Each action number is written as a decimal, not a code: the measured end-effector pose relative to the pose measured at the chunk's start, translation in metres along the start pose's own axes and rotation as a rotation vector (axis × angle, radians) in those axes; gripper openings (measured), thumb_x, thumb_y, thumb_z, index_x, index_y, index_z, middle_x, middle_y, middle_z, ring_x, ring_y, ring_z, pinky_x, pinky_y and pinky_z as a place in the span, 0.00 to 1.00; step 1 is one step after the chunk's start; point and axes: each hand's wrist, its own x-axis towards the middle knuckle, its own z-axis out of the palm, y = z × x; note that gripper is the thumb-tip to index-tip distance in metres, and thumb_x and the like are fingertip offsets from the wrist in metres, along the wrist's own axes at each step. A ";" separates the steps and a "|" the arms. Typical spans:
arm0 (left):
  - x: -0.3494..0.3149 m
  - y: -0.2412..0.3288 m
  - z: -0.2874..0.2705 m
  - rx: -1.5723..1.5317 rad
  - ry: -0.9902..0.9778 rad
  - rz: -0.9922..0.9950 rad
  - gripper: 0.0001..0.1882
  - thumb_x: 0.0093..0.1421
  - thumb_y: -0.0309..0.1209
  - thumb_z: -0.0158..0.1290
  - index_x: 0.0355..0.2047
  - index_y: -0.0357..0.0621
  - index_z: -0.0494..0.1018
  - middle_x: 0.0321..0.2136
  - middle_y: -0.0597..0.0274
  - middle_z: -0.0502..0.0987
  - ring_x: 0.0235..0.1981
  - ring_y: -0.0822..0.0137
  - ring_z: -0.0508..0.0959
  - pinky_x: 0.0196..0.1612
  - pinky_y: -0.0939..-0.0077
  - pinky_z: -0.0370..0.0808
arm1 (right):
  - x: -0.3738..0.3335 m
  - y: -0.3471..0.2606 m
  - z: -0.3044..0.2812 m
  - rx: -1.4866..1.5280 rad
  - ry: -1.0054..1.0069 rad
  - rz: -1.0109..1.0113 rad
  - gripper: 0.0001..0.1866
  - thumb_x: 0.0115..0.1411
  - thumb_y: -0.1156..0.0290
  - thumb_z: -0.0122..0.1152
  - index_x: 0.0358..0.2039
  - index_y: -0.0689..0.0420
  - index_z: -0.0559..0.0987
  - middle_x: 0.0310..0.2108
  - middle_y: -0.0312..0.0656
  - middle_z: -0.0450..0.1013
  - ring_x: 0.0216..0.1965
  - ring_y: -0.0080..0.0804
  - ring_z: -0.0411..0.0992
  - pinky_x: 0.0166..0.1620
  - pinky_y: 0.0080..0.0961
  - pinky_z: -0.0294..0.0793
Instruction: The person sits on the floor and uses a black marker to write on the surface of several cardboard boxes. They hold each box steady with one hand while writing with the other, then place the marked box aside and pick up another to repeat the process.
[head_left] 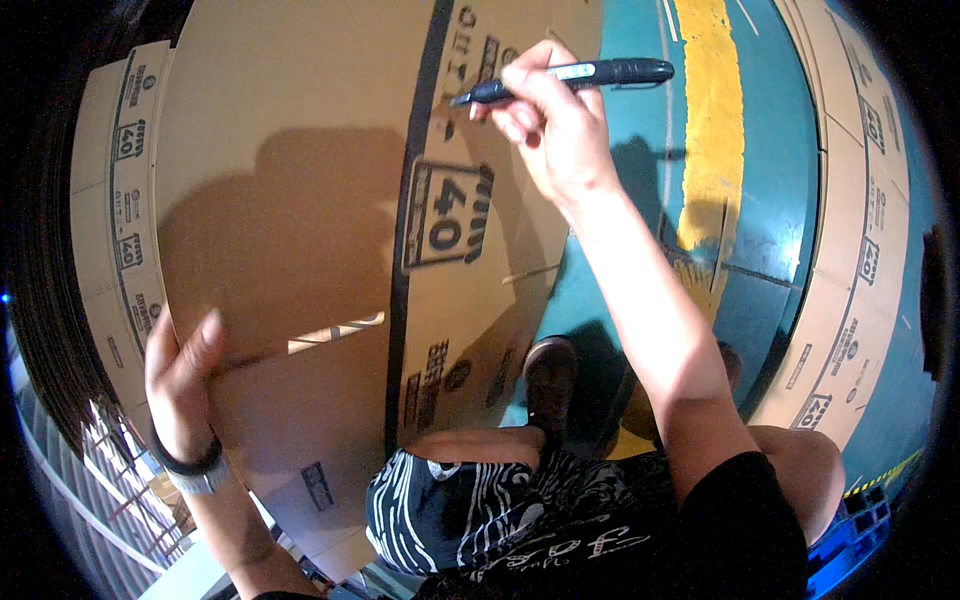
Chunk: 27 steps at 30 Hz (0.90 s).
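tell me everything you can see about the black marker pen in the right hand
The slim black marker pen looks plastic, with a pale label on its barrel and a clip near its back end. The bare right hand grips it between thumb and fingers. It lies nearly level across the view, its narrow tip pointing left over the printed brown cardboard; whether the tip touches the cardboard cannot be told.

A glossy teal floor (pixel 770 130) catches bright glare and carries a worn yellow stripe (pixel 710 120) beyond a blue pallet (pixel 855 535).
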 end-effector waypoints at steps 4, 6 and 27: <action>-0.046 -0.016 -0.015 0.119 -0.117 0.006 0.24 0.50 0.33 0.52 0.44 0.30 0.63 0.37 0.55 0.71 0.38 0.67 0.69 0.42 0.75 0.64 | -0.038 -0.001 0.011 -0.077 -0.118 0.160 0.03 0.50 0.76 0.48 0.22 0.58 0.65 0.14 0.33 0.60 0.13 0.13 0.57 0.19 0.11 0.63; -0.051 -0.017 -0.025 0.088 -0.233 -0.031 0.25 0.50 0.35 0.52 0.43 0.29 0.63 0.37 0.54 0.71 0.40 0.65 0.69 0.44 0.74 0.63 | -0.053 0.011 0.010 -0.043 -0.144 0.200 0.04 0.47 0.76 0.52 0.22 0.57 0.65 0.19 0.36 0.64 0.15 0.13 0.58 0.18 0.09 0.60; 0.007 0.003 0.007 -0.060 0.090 0.092 0.20 0.54 0.30 0.48 0.45 0.33 0.61 0.41 0.56 0.69 0.41 0.69 0.68 0.46 0.78 0.62 | -0.069 0.036 0.022 -0.162 -0.095 0.141 0.09 0.47 0.70 0.58 0.22 0.55 0.66 0.17 0.28 0.61 0.18 0.12 0.57 0.21 0.10 0.55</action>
